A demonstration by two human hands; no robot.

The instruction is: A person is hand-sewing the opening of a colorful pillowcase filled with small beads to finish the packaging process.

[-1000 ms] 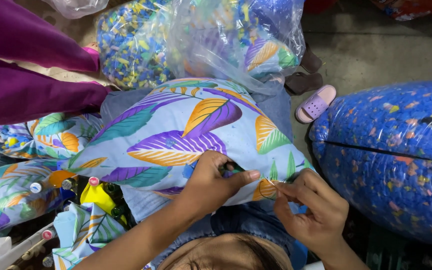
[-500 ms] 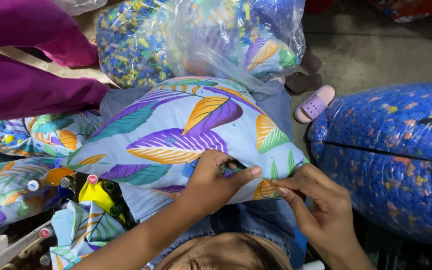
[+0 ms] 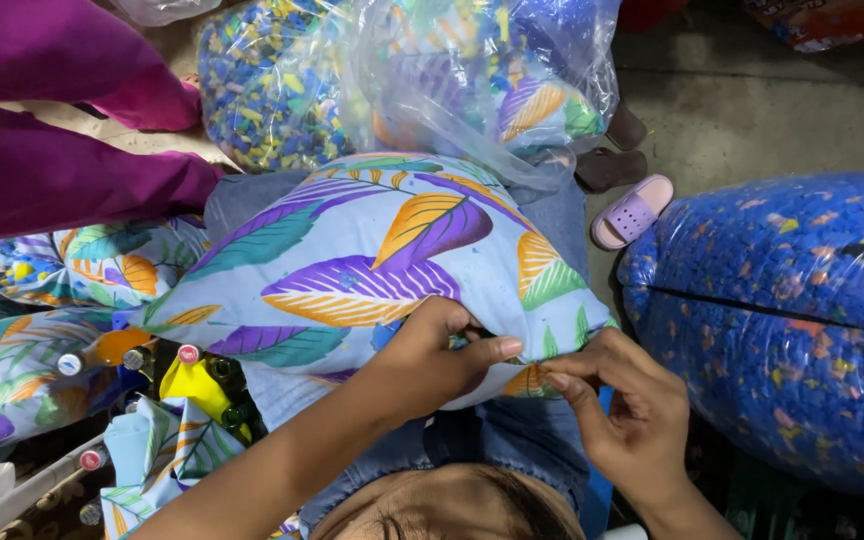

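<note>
A stuffed pillow (image 3: pixel 372 260) with purple, orange and green leaf print lies on my lap. My left hand (image 3: pixel 432 355) grips its near edge, thumb pointing right along the seam. My right hand (image 3: pixel 622 410) pinches the same edge just to the right, fingertips meeting the left thumb. Whether a needle or thread is between the fingers is too small to tell.
A clear plastic bag of coloured foam bits (image 3: pixel 392 70) stands beyond the pillow. A big blue-speckled bag (image 3: pixel 792 310) fills the right. A person's magenta sleeves (image 3: pixel 52 170) reach in at upper left. Bottles (image 3: pixel 132 358) and leaf-print fabric (image 3: pixel 32 290) lie left. A lilac sandal (image 3: pixel 632 212) rests on the floor.
My right hand has closed in on the pillow edge and now touches the left thumb. The left hand has shifted slightly along the seam. The magenta sleeves moved a little.
</note>
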